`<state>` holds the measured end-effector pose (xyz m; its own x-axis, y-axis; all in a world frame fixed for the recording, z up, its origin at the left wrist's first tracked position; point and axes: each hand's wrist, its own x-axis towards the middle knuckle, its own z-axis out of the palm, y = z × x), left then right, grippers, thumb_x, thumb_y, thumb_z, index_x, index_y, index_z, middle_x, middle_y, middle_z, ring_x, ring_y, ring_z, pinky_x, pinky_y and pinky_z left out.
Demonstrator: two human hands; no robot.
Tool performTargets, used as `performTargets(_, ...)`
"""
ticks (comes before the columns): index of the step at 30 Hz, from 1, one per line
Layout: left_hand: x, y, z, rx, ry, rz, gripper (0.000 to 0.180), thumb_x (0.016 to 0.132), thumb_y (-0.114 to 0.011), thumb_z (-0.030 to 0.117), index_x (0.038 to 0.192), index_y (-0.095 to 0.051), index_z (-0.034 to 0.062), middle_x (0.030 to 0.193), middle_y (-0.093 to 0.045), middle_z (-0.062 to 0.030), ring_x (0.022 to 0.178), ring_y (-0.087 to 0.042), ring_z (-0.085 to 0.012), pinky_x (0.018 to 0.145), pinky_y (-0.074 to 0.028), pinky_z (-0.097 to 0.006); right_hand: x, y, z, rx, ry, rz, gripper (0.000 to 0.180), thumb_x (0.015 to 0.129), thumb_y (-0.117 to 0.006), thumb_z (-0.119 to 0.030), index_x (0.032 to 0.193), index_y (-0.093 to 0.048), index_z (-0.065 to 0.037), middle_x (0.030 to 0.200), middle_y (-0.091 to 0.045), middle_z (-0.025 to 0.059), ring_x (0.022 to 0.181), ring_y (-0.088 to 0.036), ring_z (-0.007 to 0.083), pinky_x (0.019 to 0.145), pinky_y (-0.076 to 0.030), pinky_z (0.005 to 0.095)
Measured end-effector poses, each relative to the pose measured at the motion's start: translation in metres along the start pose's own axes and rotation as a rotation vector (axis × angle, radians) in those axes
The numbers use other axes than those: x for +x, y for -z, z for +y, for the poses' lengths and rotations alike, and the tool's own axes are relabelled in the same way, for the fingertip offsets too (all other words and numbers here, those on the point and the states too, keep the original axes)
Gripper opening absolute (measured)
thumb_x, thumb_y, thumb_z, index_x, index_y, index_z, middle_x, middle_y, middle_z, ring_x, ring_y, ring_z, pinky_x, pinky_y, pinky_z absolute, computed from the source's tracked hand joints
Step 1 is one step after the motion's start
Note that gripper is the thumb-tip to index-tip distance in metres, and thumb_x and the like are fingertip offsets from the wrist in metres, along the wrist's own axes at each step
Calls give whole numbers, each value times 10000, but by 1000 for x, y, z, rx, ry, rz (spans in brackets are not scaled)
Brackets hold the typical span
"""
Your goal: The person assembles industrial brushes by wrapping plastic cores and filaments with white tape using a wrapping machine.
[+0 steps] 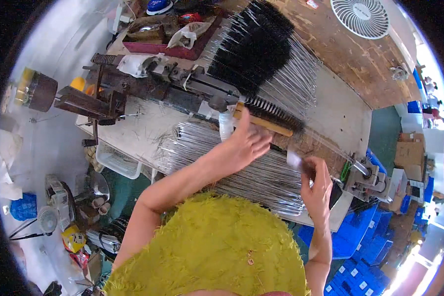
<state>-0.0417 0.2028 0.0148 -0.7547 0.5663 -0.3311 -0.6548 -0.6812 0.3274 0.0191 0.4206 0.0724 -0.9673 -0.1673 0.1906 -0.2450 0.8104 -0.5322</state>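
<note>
My left hand (pixel 251 142) has its thumb up against a yellowish wooden bar (pixel 266 123), with the other fingers curled below it. Along the bar's far side runs a row of black bristles (pixel 276 111), in line with a metal rod of the bench machine (pixel 212 88). My right hand (pixel 316 183) is closed near a small, blurred whitish thing (pixel 294 159); what the fingers hold is unclear. Beneath both hands lies a spread of thin metal wires (pixel 261 180). Farther back is a pile of black-bristled wire brushes (pixel 254 47), their bare wire stems pointing right.
A clamp-like metal fixture (pixel 372 180) stands at the bench's right end. On the left are a motor (pixel 39 91) and a white basket (pixel 118 160). A dark red tray (pixel 202 47) of bags sits at the back, a white fan (pixel 361 17) at the far right. Blue crates (pixel 355 276) stack below.
</note>
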Motion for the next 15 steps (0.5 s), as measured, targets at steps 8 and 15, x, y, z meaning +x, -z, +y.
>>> performTargets(8,-149,152,97,724,-1096,1345,319,784,-693,262,769,-477,28,695,-469,-14,630,-453,-108,564,-421,-251,-58,-23,53,-50,-421,73,215,713,-669,-48,867,-523,-15,750,-586,155,681,-591,318,593,-452,368)
performTargets(15,-238,199,188,1075,-1246,1756,405,777,-703,332,611,-476,40,548,-411,38,520,-393,-92,487,-355,-258,-50,-29,32,-242,-581,14,278,652,-750,-145,829,-562,-44,713,-624,135,654,-608,319,586,-468,389)
